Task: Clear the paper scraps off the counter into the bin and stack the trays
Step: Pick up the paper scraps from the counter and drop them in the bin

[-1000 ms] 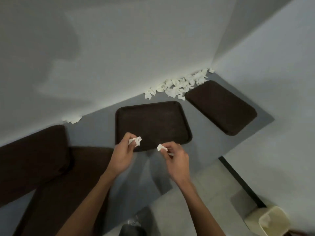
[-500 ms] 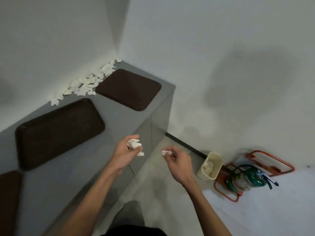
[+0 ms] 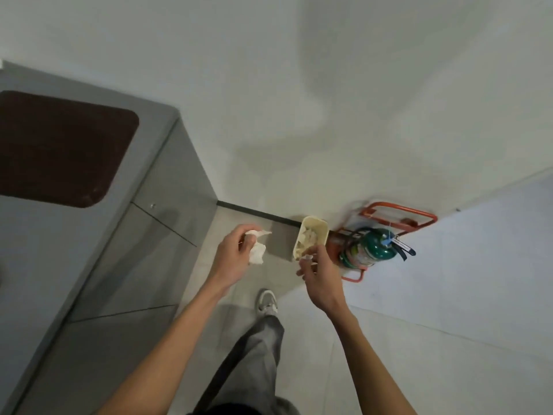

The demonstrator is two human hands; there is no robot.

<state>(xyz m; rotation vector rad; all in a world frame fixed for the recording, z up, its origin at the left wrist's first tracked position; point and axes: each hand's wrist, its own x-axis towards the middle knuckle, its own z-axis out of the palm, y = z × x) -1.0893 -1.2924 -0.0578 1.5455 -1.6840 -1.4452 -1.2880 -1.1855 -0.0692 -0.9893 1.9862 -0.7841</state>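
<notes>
My left hand (image 3: 235, 259) is closed on crumpled white paper scraps (image 3: 256, 253), held over the floor to the left of the bin. My right hand (image 3: 317, 269) pinches a small white scrap (image 3: 306, 258) at the near edge of the cream bin (image 3: 321, 233), which stands on the floor by the wall and holds paper. One dark brown tray (image 3: 59, 148) lies on the grey counter (image 3: 39, 250) at the left. The other trays and the scrap pile are out of view.
A green fire extinguisher (image 3: 372, 250) in an orange stand (image 3: 401, 215) sits right beside the bin against the wall. My trouser leg and shoe (image 3: 267, 302) are on the tiled floor below my hands. The counter's end panel rises at the left.
I have turned right, away from the counter, and come closer to the bin. Both hands, still holding scraps, moved toward the bin; the right one is now at its rim.
</notes>
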